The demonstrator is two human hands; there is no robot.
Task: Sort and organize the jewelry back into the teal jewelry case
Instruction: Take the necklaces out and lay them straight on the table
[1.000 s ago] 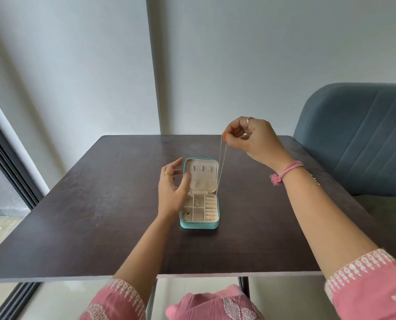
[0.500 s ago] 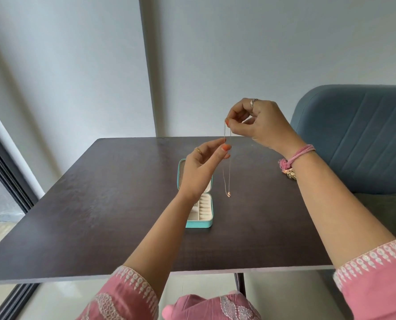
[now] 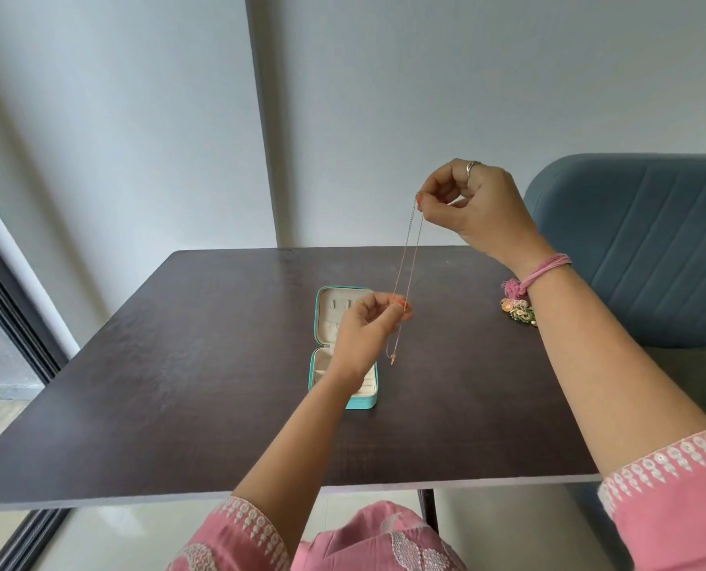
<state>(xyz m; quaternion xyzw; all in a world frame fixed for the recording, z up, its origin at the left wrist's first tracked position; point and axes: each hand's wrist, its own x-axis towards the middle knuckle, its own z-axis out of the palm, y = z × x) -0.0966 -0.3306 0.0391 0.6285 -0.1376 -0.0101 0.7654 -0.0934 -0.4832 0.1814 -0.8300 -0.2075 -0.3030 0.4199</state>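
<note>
A thin gold chain necklace [image 3: 409,257] hangs taut between both hands above the table. My right hand [image 3: 472,206] pinches its top end, raised high. My left hand [image 3: 365,331] pinches the chain lower down, just above the teal jewelry case [image 3: 322,307]. A small pendant dangles below my left hand to the right of the case. The case lies open on the table with its beige lid lining and compartments showing; my left hand and wrist hide most of the tray.
The dark wooden table [image 3: 178,385] carries the case near its middle. A blue-grey upholstered chair [image 3: 639,249] stands to the right. A pink thread bracelet with charms [image 3: 518,304] hangs from my right wrist. A pale wall lies behind.
My left hand slid down the chain from near the top to just above the case, pulling it taut. My right hand stayed raised.
</note>
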